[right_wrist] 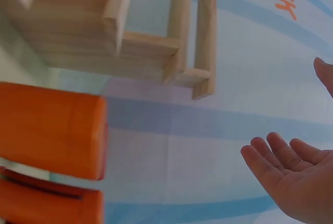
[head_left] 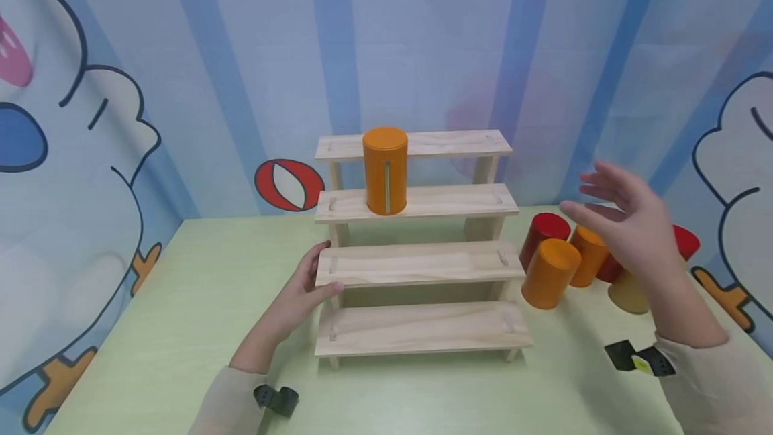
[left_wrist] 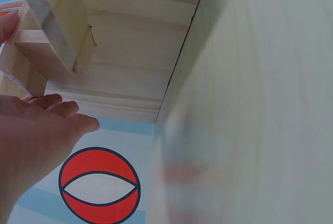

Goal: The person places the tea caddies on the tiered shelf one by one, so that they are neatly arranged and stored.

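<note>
A pale wooden stepped shelf (head_left: pixel 421 264) with several tiers stands mid-table. My left hand (head_left: pixel 306 285) holds the left end of its second tier from the bottom, thumb at the front edge and fingers at the back. In the left wrist view, the left hand (left_wrist: pixel 39 135) lies against the shelf's end. An orange cylindrical can (head_left: pixel 385 173) stands upright on the third tier from the bottom. My right hand (head_left: pixel 634 223) is raised over the cans at the right, thumb and fingers apart. Nothing is in the right hand (right_wrist: pixel 299 177) in the right wrist view.
Right of the shelf stand an orange can (head_left: pixel 551 274), another orange can (head_left: pixel 588 257), a red can (head_left: pixel 547 230) and a yellowish can (head_left: pixel 629 293), partly hidden by my arm. A blue striped cartoon backdrop (head_left: pixel 417 52) rises behind the light green table (head_left: pixel 151 327).
</note>
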Tool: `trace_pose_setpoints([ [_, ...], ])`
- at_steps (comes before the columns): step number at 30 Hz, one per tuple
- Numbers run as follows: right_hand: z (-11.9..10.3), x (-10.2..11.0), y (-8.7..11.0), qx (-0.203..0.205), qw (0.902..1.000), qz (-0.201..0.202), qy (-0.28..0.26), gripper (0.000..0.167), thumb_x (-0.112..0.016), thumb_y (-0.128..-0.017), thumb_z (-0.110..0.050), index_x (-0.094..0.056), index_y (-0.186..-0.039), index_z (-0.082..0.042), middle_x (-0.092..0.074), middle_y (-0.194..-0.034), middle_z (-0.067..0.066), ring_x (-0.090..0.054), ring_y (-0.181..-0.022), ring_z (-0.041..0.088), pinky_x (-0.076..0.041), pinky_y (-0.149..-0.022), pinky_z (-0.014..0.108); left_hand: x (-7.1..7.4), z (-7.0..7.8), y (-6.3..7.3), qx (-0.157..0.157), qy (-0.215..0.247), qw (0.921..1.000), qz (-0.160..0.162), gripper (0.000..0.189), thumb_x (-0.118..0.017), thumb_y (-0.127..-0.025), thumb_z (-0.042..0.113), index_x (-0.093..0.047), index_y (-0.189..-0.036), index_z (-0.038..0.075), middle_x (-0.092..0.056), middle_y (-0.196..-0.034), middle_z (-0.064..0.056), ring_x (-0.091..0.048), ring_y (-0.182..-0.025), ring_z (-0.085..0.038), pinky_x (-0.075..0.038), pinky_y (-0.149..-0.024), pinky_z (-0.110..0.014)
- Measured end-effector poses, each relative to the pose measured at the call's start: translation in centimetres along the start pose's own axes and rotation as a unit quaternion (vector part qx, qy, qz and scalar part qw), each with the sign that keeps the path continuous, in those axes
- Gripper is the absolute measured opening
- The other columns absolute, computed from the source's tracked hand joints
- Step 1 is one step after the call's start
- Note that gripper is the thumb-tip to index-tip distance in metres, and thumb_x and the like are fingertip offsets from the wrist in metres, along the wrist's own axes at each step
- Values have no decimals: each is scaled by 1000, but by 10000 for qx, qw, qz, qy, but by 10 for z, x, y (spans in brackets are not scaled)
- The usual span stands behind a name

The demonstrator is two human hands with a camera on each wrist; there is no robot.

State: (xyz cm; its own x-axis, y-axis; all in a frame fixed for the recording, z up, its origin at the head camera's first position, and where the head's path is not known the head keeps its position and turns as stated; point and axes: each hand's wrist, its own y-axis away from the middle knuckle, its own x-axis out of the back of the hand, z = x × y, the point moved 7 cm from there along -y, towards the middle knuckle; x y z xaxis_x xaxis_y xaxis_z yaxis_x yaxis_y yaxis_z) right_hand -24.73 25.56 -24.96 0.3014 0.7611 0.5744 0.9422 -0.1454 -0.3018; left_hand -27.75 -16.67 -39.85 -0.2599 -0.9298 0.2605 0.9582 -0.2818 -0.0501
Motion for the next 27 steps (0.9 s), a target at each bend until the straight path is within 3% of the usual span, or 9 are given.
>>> trace_pose_setpoints([
  [6,31,-5,10,-46,10000,3,-55,78,-65,-91,-36,-25,-152,-11,-45,-142,21,-49,-122,42,-44,-76,2,1,-1,1,-70,27,10000,-11,84,-66,-91,21,-10,-154,14,-22,-158,-12,-21,-145,-32,-23,-115,-51],
  [12,58,-17,18,-146,9997,-148,-104,79,-65,-91,-36,-24,-152,-6,-44,-141,25,-49,-122,47,-46,-73,3,1,0,2,-101,82,9999,-9,84,-66,-91,20,-10,-154,14,-23,-157,-11,-22,-145,-31,-23,-115,-51],
  [27,100,-39,21,-638,9972,-369,-124,84,-64,-90,-45,-26,-151,-3,-39,-145,26,-44,-124,46,-42,-68,2,-1,0,1,-28,79,10000,-39,84,-66,-92,23,-10,-154,16,-21,-158,-9,-18,-146,-29,-22,-115,-51],
])
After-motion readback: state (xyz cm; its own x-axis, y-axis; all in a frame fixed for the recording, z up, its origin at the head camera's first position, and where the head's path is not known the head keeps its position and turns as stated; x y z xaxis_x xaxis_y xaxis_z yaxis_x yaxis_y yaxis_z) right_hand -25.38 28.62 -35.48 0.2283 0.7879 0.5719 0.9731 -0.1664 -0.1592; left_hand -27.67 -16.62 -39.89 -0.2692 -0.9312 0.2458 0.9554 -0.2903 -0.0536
